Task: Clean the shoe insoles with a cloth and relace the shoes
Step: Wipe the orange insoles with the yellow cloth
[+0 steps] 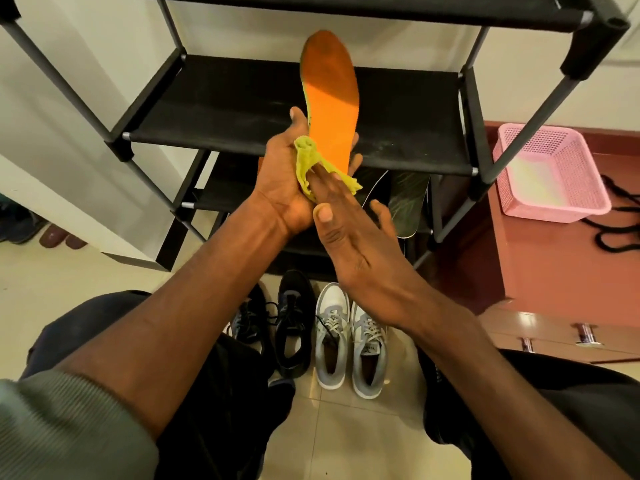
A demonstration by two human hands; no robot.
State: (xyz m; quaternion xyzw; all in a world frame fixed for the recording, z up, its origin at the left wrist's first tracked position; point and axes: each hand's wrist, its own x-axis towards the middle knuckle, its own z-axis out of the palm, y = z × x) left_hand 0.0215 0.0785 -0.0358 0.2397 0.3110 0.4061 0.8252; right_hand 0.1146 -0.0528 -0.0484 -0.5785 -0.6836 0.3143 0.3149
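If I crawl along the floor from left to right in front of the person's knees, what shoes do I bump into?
Black sneaker with blue trim → black sneaker → grey-and-white sneaker → its matching grey-and-white sneaker.

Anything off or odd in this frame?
The orange insole has a dark, dirty patch over its toe half; the heel half is bright. A black lace lies loose beside the pink basket.

A black shoe rack (242, 109) stands beside a pink basket (554, 174).
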